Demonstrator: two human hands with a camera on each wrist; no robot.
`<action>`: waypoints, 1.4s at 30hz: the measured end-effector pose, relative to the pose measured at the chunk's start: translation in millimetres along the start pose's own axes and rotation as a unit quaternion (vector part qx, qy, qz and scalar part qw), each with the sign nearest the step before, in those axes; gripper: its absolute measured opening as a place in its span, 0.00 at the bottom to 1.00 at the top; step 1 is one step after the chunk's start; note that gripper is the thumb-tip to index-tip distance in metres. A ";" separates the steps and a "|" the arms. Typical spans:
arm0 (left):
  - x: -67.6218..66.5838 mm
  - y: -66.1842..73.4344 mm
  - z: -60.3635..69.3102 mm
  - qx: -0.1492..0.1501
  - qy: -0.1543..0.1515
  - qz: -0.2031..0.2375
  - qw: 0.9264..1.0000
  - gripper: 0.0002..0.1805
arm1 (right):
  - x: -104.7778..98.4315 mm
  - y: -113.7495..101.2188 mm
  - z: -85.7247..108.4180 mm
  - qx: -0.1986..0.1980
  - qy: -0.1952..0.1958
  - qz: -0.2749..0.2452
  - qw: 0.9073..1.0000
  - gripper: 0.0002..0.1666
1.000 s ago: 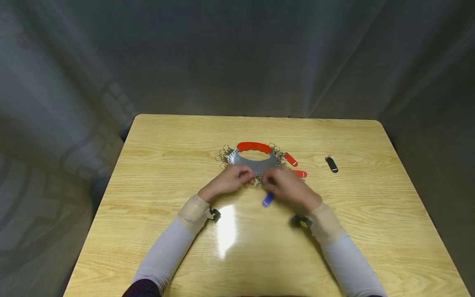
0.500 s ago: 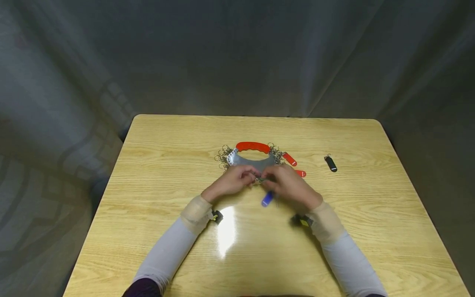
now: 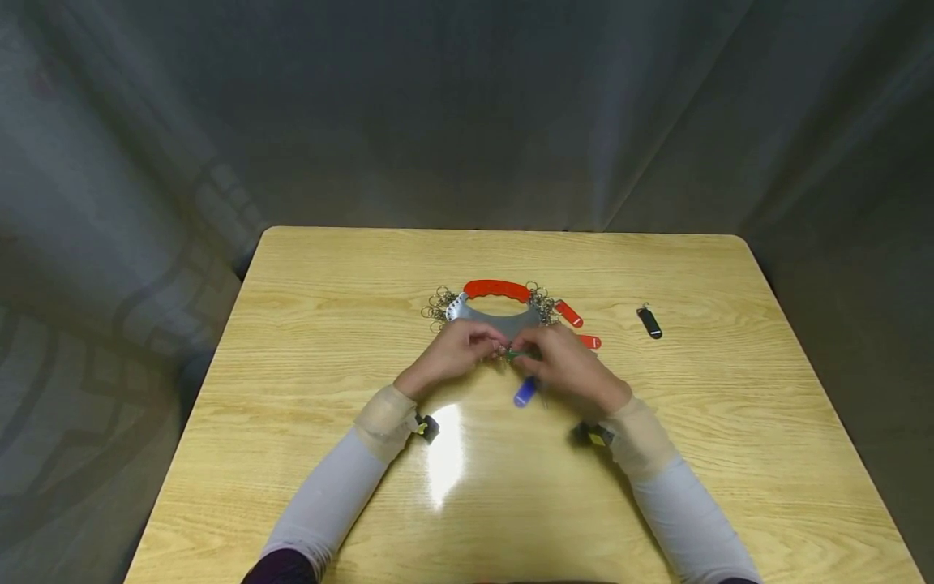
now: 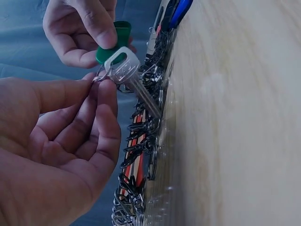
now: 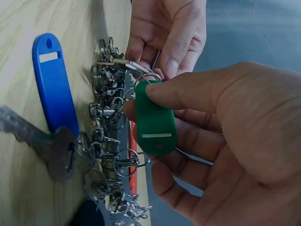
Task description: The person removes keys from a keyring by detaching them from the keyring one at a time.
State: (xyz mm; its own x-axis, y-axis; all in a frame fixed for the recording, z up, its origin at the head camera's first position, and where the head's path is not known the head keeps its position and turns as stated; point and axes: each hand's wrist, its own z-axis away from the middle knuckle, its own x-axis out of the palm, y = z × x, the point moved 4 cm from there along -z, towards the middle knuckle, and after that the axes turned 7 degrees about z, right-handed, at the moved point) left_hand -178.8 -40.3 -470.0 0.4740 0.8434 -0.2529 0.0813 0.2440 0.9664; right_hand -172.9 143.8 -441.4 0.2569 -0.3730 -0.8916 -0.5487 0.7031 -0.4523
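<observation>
My right hand (image 3: 571, 362) pinches a green key tag (image 5: 156, 115) between thumb and fingers. Close by on its left, my left hand (image 3: 454, 354) pinches the metal split ring (image 4: 99, 76) at the tag's end. A silver key (image 4: 136, 84) hangs at that ring, blade pointing down toward the table. Just beyond both hands lies a grey metal key holder plate (image 3: 503, 323) with a red handle (image 3: 498, 289); the hands cover its near edge. Many small rings and clips (image 5: 110, 113) line its rim. A blue key tag (image 5: 52, 84) lies below the right hand, beside another key (image 5: 59, 153).
Two red key tags (image 3: 569, 313) lie right of the plate, the nearer one partly behind the right hand. Farther right is a black key tag (image 3: 649, 323). The wooden table (image 3: 328, 284) ends at a grey curtain (image 3: 452, 122) behind.
The fingertips of both hands have come together in front of the plate. Green from the tag now shows between them, where only metal rings showed a second ago. The loose tags stay put.
</observation>
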 end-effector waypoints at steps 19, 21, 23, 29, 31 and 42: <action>-2.2 -4.3 -0.6 -0.025 0.009 0.016 1.000 0.10 | 12.8 9.7 -4.3 0.045 0.015 -0.079 0.996 0.05; -2.1 -4.4 -0.6 -0.025 0.009 0.017 1.000 0.10 | 14.6 11.0 -4.8 0.053 0.015 -0.087 0.995 0.06; -1.9 -4.4 -0.9 -0.022 0.009 0.017 1.000 0.10 | 16.1 12.2 -5.1 0.061 0.016 -0.093 0.994 0.06; -1.6 -4.7 -1.1 -0.015 0.010 0.014 1.000 0.10 | 18.0 13.4 -5.2 0.073 0.026 -0.106 0.991 0.04; -1.6 -4.8 -1.2 -0.015 0.010 0.016 1.000 0.10 | 18.4 13.8 -5.0 0.075 0.027 -0.113 0.990 0.03; -2.3 -4.7 -1.4 -0.020 0.012 0.021 0.999 0.10 | 20.8 16.2 -5.5 0.085 0.017 -0.141 0.986 0.04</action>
State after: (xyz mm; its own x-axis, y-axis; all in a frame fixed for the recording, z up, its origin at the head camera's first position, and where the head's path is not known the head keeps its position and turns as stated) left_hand -181.4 -42.8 -474.1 0.4547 0.8647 -0.2133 0.0257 0.2267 0.9736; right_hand -180.8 144.1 -467.1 0.3517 -0.5855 -0.7304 -0.3181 0.6591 -0.6815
